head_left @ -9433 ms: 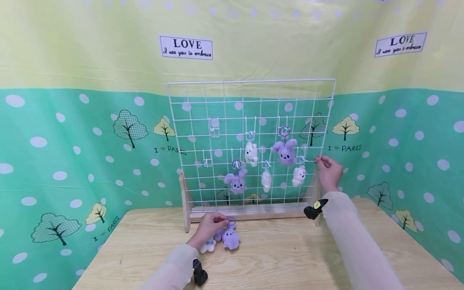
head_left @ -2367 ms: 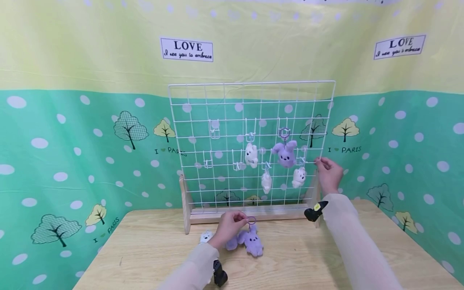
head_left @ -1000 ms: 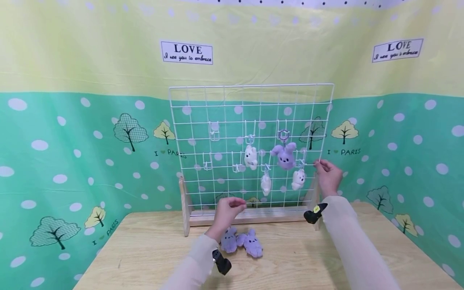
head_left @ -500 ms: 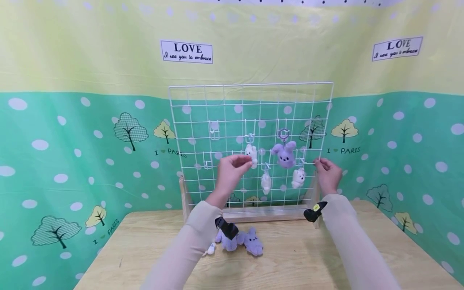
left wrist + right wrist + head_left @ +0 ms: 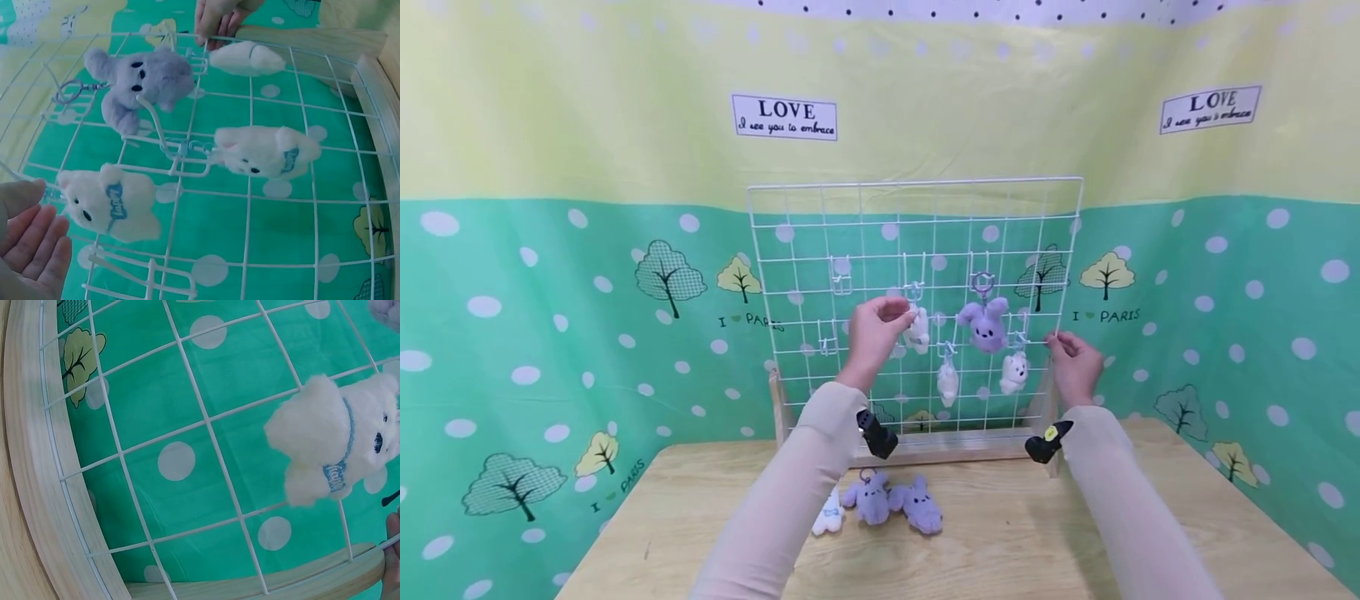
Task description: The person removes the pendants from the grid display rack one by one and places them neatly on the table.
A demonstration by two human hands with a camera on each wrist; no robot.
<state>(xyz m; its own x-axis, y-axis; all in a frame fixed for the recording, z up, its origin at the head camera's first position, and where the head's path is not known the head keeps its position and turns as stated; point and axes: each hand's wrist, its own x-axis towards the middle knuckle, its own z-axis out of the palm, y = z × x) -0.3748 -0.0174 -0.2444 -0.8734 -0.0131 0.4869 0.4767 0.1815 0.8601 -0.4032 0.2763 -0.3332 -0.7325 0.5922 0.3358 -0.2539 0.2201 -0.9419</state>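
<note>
Pale, perhaps cream sleeves (image 5: 778, 500) meet black wrist cameras (image 5: 877, 434).

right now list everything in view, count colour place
Table: 1, tan, foreground
Stand: 1, tan, on table
Wire grid: 1, white, on stand
Bear plushes: 3, white, on grid
Rabbit plush: 1, purple, on grid
Rabbit plushes: 2, purple, on table
Bear plush: 1, white, on table
Empty hooks: 3, white, on grid
Backdrop: 1, yellow/green, behind
Wrist cameras: 2, black, wrists
Sleeves: 2, pale, arms
Left hand: 1, at hanging bear plush
Right hand: 1, pinching grid's edge
</note>
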